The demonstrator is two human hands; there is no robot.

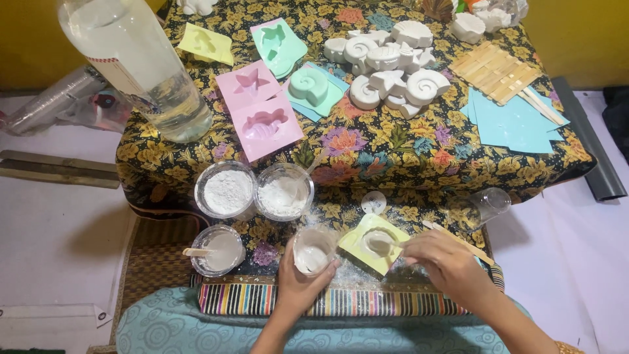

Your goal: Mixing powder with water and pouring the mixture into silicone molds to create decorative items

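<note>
Floral cloth (393, 157) covers the whole table, black with yellow and orange flowers, so that's my biggest thing from up here. Next down is the big clear bottle (141, 65) at the far left, tilted and partly full of clear liquid. On the right side lies a stack of light blue sheets (514, 124) with a bunch of wooden sticks (496, 71) on top. In the middle sits a pile of white plaster shells (392, 62), and left of those are the moulds: two pink moulds (259, 108), a green one (280, 44) and a yellow one (205, 43) further back.

Closer to me, two clear cups of white powder (226, 190) and (283, 191) stand side by side, touching. Below left of them is a cup of white mix (218, 250) with a stick lying across it.

My left hand (301, 282) has its fingers wrapped around a small clear cup (313, 251) with white liquid in the bottom, tipped a bit toward the yellow mould (373, 252) just beside it. My right hand (445, 265) is at the mould's right edge, fingers pinched on a thin stick (392, 242) that reaches into the white-filled cavity. An empty plastic cup (488, 204) lies on its side near the right hand.
</note>
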